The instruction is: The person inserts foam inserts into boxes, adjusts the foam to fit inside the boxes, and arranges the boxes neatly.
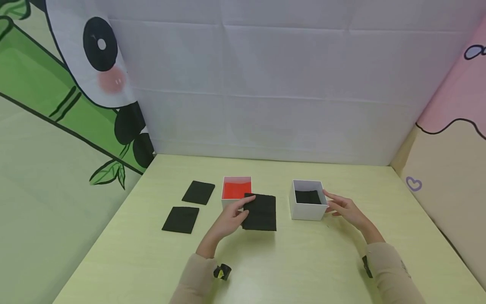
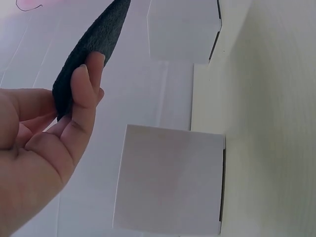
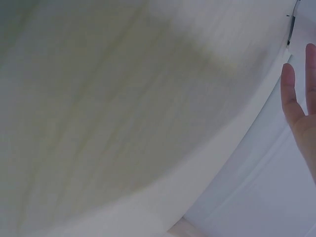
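Note:
My left hand (image 1: pixel 228 220) pinches a folded black cloth square (image 1: pixel 260 213) by its left edge, above the table. The left wrist view shows the fingers on both faces of this dark cloth (image 2: pixel 94 47). Behind it stands a white box with red cloth (image 1: pixel 236 190) inside, its front right part covered by the held square. To the right, another white box (image 1: pixel 309 213) contains a black cloth (image 1: pixel 308 197). My right hand (image 1: pixel 347 210) is at that box's right side, fingertips right at the wall. Its fingers are extended in the right wrist view (image 3: pixel 301 106).
Two more black cloth squares lie flat at the left of the table, one farther back (image 1: pixel 198 193) and one nearer (image 1: pixel 180 220). A white sheet (image 1: pixel 265 93) hangs along the table's back edge, with printed sheets at both sides.

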{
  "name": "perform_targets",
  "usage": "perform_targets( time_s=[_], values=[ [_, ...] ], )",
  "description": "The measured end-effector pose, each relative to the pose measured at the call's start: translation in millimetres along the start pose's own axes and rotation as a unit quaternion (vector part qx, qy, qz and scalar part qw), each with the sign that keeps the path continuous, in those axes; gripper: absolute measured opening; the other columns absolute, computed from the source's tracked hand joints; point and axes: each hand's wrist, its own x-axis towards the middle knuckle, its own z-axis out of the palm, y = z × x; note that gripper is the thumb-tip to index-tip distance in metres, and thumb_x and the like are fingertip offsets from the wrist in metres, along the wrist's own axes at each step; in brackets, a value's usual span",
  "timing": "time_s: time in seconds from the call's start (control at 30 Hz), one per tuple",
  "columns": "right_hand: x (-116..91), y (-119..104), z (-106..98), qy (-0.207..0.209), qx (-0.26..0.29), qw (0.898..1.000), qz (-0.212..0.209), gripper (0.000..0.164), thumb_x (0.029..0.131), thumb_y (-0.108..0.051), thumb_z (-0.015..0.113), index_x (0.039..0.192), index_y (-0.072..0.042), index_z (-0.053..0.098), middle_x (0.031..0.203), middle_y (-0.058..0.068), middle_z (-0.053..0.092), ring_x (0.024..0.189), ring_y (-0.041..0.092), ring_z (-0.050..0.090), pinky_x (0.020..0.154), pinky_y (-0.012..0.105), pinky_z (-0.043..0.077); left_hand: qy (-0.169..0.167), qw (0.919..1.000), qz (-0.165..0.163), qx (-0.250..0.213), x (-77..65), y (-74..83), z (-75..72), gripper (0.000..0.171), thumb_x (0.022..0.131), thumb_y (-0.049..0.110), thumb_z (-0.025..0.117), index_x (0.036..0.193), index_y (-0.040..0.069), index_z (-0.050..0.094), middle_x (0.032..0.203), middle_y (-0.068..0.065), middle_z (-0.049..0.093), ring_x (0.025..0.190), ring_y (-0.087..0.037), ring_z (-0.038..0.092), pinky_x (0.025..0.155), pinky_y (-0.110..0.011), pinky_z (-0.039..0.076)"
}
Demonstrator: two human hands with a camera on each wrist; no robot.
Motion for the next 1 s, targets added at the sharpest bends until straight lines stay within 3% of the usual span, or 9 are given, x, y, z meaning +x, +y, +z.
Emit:
perform_targets(
  time_s=[0.13,0.27,0.67,0.9,1.0],
  values=[
    [0,0,0,-0.001,0.000,1.000,0.004,0.046,0.095,-0.015,0.045,0.134,0.004,0.029,0.117,0.035,0.046,0.089,0.036,0.058,0.073,0.044,0.047,0.003,0.9999,-0.009,-0.006,2.7,16.6,3.5,0.041,0.088,-0.006,0.048,0.129,-0.003,0.044,0.124,-0.023,0.045,0.077,-0.027,0.059,0.057,-0.025,0.044],
    [0,1,0,-0.001,0.002,1.000,0.003,0.046,0.095,-0.014,0.045,0.134,0.004,0.029,0.117,0.036,0.045,0.089,0.036,0.058,0.073,0.045,0.047,0.014,0.9995,-0.015,-0.025,9.4,22.3,8.5,0.041,0.087,-0.004,0.051,0.128,-0.002,0.047,0.119,-0.022,0.049,0.075,-0.025,0.062,0.062,-0.028,0.049],
    [0,2,-1,-0.003,0.000,1.000,-0.018,0.045,0.095,-0.013,0.044,0.133,0.005,0.029,0.117,0.035,0.046,0.088,0.036,0.059,0.072,0.043,0.048,0.073,0.9933,-0.014,-0.089,48.3,-6.3,28.2,0.036,0.083,0.004,0.061,0.119,0.004,0.058,0.098,-0.014,0.058,0.070,-0.022,0.065,0.061,-0.031,0.052],
    [0,4,-2,0.002,0.001,1.000,-0.013,0.045,0.094,-0.013,0.045,0.133,0.004,0.032,0.112,0.001,0.059,0.087,0.028,0.061,0.072,0.042,0.048,0.081,0.9900,-0.025,-0.112,61.7,-5.0,40.1,0.036,0.082,0.006,0.063,0.117,0.005,0.060,0.097,-0.012,0.061,0.070,-0.021,0.065,0.061,-0.031,0.052],
    [0,3,-1,0.002,0.007,1.000,-0.011,0.045,0.094,-0.013,0.046,0.133,0.004,0.032,0.110,-0.007,0.059,0.087,0.028,0.061,0.072,0.042,0.047,0.082,0.9894,-0.034,-0.114,67.0,-4.3,43.9,0.036,0.081,0.006,0.064,0.117,0.007,0.061,0.094,-0.010,0.061,0.069,-0.019,0.065,0.061,-0.030,0.051]
  ],
)
